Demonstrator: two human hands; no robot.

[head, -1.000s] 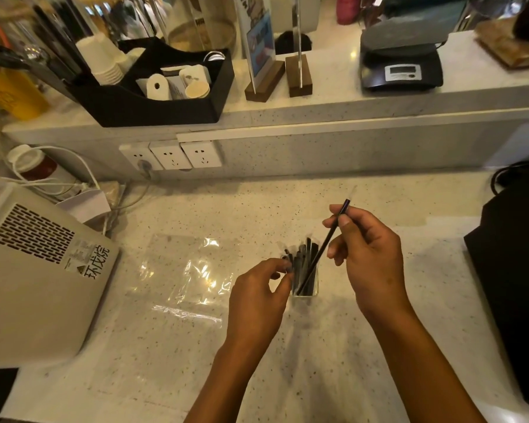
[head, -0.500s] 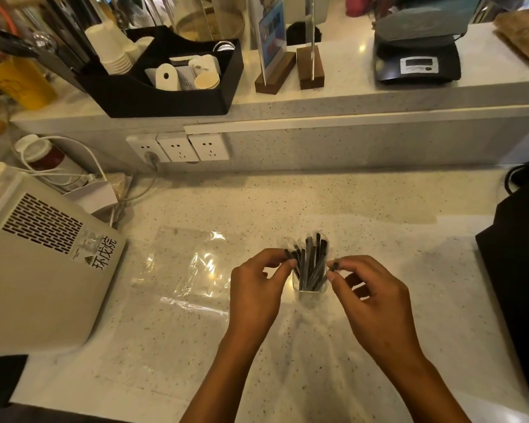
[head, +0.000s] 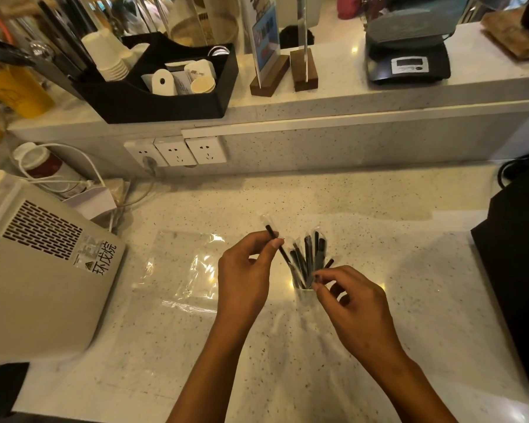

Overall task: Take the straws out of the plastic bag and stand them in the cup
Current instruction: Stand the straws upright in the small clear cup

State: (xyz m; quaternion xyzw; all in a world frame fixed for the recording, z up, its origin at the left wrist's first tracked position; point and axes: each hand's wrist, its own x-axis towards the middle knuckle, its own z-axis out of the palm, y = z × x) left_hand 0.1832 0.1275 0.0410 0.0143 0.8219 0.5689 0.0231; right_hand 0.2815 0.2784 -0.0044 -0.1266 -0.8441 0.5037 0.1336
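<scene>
From the head camera, the left hand [head: 246,270] pinches one black straw [head: 277,243] between thumb and forefinger; this straw slants up to the left, its lower end running down into the cup [head: 306,292], its upper end sticking out past the fingers inside a clear wrapper. The right hand [head: 353,303] sits just right of the cup with its fingers curled, thumb and forefinger closed on the tip of another straw at the cup's right edge. The cup is small and clear, standing on the counter [head: 364,209] between the two hands, and the other straws [head: 310,254] stand in it fanned out. The cup's near wall is partly hidden by the right fingers, and how many straws it holds is hard to count. The plastic bag [head: 184,270] lies flat and glinting on the counter, left of the left hand. The counter is pale speckled stone. A beige appliance [head: 43,264] stands at the left, wall sockets [head: 180,151] sit in the raised ledge behind, and a black organizer [head: 162,99] with paper cups and a scale [head: 409,62] stand on the upper shelf.
</scene>
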